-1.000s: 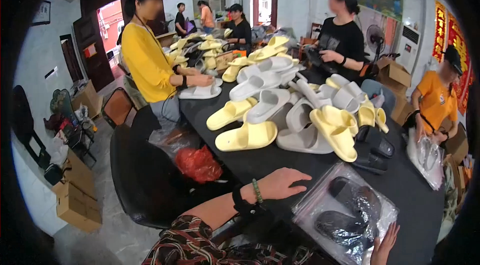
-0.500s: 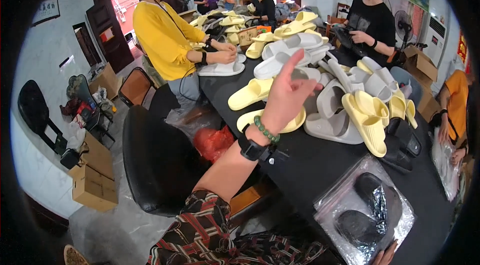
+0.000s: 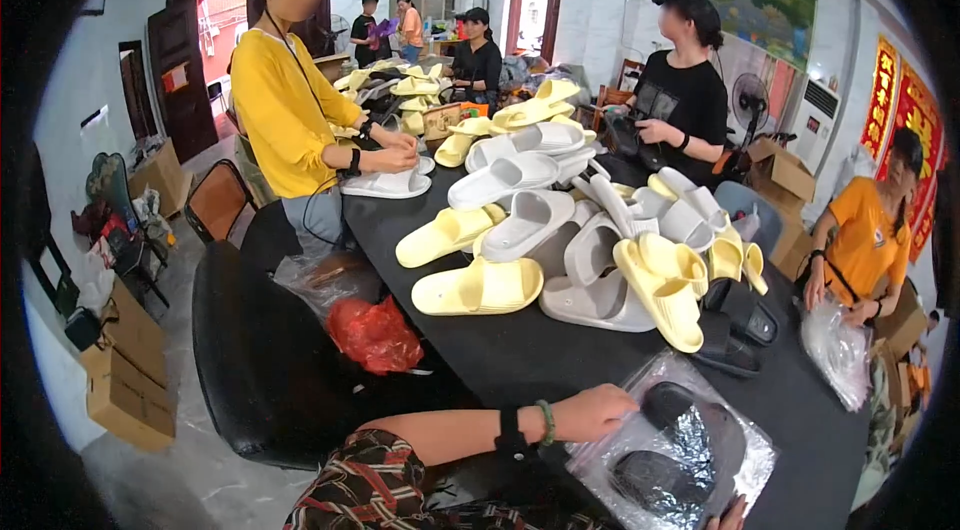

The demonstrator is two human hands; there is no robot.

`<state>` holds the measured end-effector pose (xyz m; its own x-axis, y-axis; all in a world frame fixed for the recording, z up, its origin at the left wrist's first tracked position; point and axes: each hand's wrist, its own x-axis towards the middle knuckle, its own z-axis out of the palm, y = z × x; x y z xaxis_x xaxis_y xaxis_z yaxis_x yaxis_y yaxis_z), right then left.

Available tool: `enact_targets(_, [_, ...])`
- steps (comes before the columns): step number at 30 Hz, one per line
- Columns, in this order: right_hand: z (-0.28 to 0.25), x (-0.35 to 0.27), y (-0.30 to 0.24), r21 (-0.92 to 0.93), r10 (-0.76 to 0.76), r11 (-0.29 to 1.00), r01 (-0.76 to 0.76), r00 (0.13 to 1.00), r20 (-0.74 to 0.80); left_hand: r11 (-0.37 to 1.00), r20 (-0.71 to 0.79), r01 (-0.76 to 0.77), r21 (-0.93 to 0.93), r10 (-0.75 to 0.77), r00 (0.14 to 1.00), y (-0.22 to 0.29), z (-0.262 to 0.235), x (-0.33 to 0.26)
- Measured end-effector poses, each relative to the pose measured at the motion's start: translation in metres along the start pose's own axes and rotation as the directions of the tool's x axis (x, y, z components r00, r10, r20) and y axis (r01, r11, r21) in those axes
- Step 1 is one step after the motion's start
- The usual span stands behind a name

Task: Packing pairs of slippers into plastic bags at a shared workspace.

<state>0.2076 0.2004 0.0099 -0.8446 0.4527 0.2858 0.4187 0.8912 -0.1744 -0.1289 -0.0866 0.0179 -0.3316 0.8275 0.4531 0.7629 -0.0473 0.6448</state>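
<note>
A clear plastic bag (image 3: pixel 592 458) with a pair of black slippers (image 3: pixel 655 478) inside lies on the near part of the black table. My left hand (image 3: pixel 592 414), with a green bead bracelet and a black wrist strap, is closed at the bag's upper left edge, fingers curled on the plastic. At the lower edge of the same bag, my right hand (image 3: pixel 732 514) shows only its fingers, which grip the rim. Just beyond the bag lie loose black slippers (image 3: pixel 728 340) and a heap of yellow slippers (image 3: pixel 478 288) and grey slippers (image 3: pixel 597 302).
A black chair (image 3: pixel 235 360) stands left of the black table (image 3: pixel 820 450), near a red plastic bag (image 3: pixel 375 335). Across the table, a person in yellow (image 3: pixel 285 100) handles a light slipper, and one in black (image 3: pixel 685 95) holds something dark. At right, a person in orange (image 3: pixel 865 240) holds plastic bags (image 3: pixel 835 350).
My left hand, earlier raised over the slipper heap with its index finger extended, has come down to the bag and closed at its edge. My right hand stays at the bag's lower edge. The view has shifted.
</note>
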Motion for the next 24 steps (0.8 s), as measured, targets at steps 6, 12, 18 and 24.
enact_targets(6, [0.003,0.001,0.000,-0.022,0.020,1.000,-0.020,1.000,-0.012,0.990,0.072,-0.015,0.143,0.004,0.997,-0.014,0.018,0.029])
enact_targets(12, [0.013,0.000,0.006,-0.008,0.039,0.999,-0.039,0.999,0.017,0.983,0.263,0.034,0.181,-0.082,0.961,0.013,0.024,0.046])
enact_targets(18, [0.033,-0.014,0.041,-0.192,-0.063,0.979,0.068,0.997,0.034,0.995,0.410,-0.058,-0.085,0.088,0.908,0.035,0.043,0.062])
enact_targets(24, [0.005,-0.005,0.007,0.072,0.025,0.997,-0.025,1.000,0.010,0.967,0.449,-0.190,-0.169,0.248,0.859,0.012,0.056,0.067])
